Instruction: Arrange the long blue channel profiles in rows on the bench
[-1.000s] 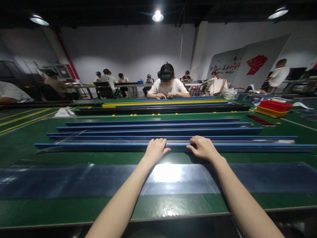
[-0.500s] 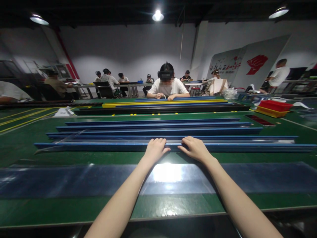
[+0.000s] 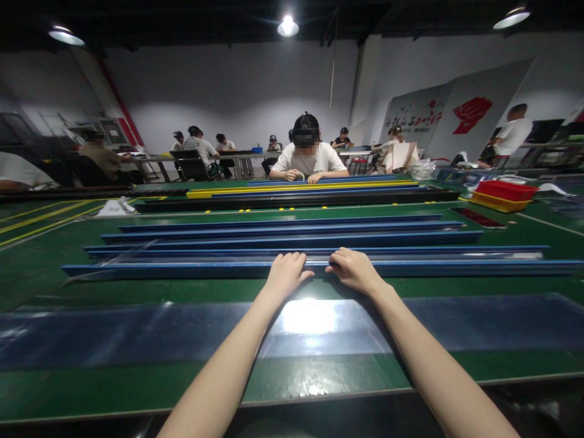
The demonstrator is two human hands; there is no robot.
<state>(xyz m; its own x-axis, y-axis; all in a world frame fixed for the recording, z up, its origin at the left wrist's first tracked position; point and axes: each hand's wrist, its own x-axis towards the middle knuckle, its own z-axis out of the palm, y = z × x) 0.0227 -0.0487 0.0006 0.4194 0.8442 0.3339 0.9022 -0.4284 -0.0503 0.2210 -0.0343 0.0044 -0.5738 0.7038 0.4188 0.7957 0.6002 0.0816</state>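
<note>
Both hands are at the nearest long blue channel (image 3: pixel 182 270), which lies crosswise on the green table (image 3: pixel 219 384). My left hand (image 3: pixel 287 271) has its fingers bent over the channel's upper edge and its thumb on the near side. To the right, a short gap away, my right hand (image 3: pixel 352 267) grips the same channel with curled fingers. A clear strip (image 3: pixel 219 255) lies along the inside of the channel. Nearer to me a wide transparent sheet (image 3: pixel 137 334) lies flat, under my forearms.
Several more blue channels (image 3: pixel 292 241) lie behind. Farther back are a black bar (image 3: pixel 365 198), yellow profiles (image 3: pixel 255 191), a red tray (image 3: pixel 504 190), a dark red phone-like object (image 3: pixel 478 217) and a white paper piece (image 3: pixel 116 207). A person (image 3: pixel 310 161) works across the table.
My right thumb has drawn in and the fingers have curled closer on the channel. My left hand has stayed in place. The view has shifted slightly.
</note>
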